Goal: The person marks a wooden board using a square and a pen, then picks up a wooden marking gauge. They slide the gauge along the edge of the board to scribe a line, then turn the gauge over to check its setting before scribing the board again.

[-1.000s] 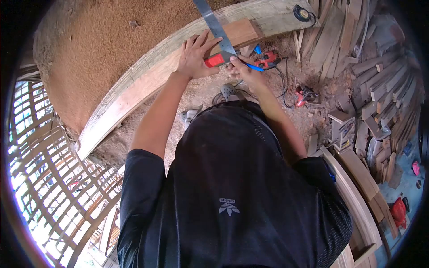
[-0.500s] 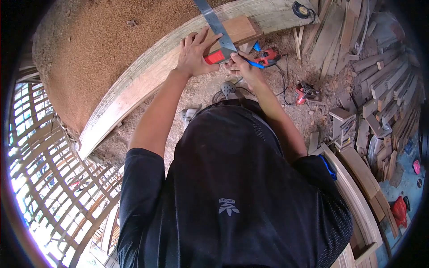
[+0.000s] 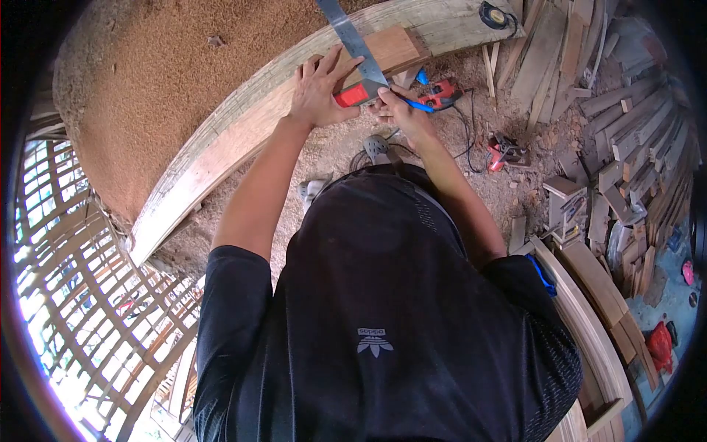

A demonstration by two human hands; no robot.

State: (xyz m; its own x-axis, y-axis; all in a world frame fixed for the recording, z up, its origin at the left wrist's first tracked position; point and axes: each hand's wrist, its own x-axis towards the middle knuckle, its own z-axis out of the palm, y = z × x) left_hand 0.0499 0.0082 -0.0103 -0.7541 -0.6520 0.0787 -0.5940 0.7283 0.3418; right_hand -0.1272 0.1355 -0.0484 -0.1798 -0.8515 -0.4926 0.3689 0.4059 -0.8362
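A try square with a red-and-grey stock (image 3: 352, 95) and a wide steel blade (image 3: 353, 43) lies across a reddish board (image 3: 392, 48). My left hand (image 3: 318, 92) is spread over the board's edge, its index finger on the blade and its thumb by the stock, holding the square in place. Pinched in my right hand (image 3: 403, 114) is a blue pen (image 3: 418, 105), close to the stock's end at the near edge of the board. The pen's tip is too small to make out. Under the board runs a long pale plank (image 3: 213, 163).
Sawdust (image 3: 169, 66) lies heaped beyond the plank. A tape measure (image 3: 495, 15) rests at its right end. A red power tool (image 3: 442, 93) and a red-and-black tool (image 3: 501, 152) with cords sit on the ground. Wood offcuts (image 3: 541, 62) are piled at right, lattice (image 3: 88, 272) at left.
Almost nothing differs. The square's stock and my hands appear shifted very slightly to the left; both hands keep the same hold.
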